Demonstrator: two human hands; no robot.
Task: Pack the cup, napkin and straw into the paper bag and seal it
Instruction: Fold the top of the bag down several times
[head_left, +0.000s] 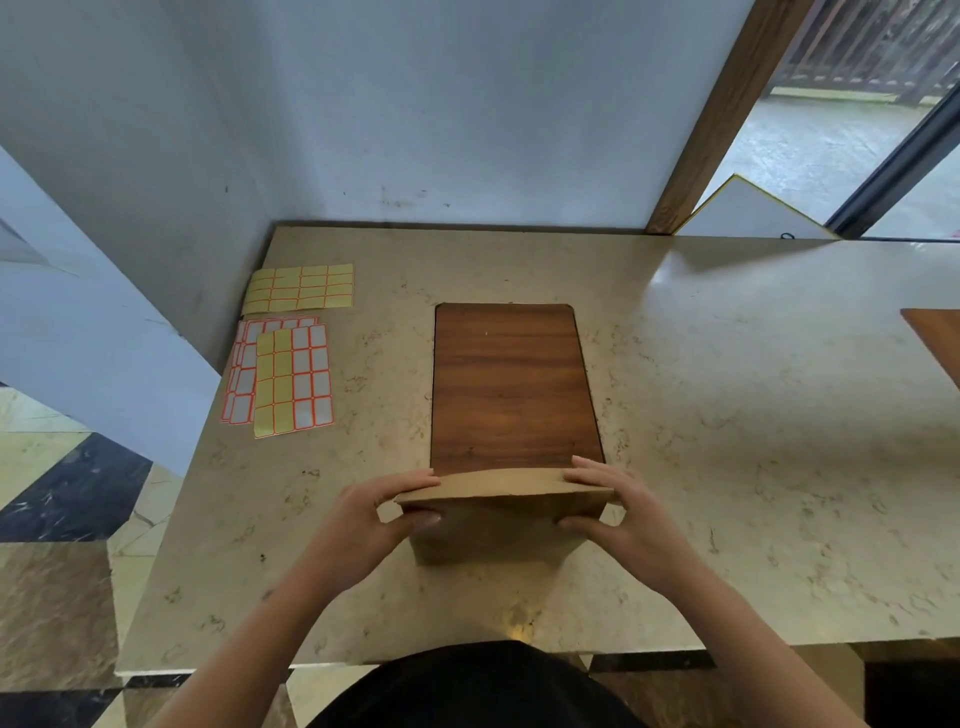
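On the marble table (727, 415), paper bag (498, 525) upright, top folded over, contents hidden, left hand (374, 519) and right hand (618, 514) pinching the fold.

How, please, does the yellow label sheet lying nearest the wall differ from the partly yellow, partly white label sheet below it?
The all-yellow label sheet lies with its long side across the beige stone table, alone; the yellow-and-white label sheet lies lengthwise and rests on top of another white sheet. The first shows only yellow cells; the second has two yellow columns and two white ones. Both are flat orange-lined grids, left of the wooden board.
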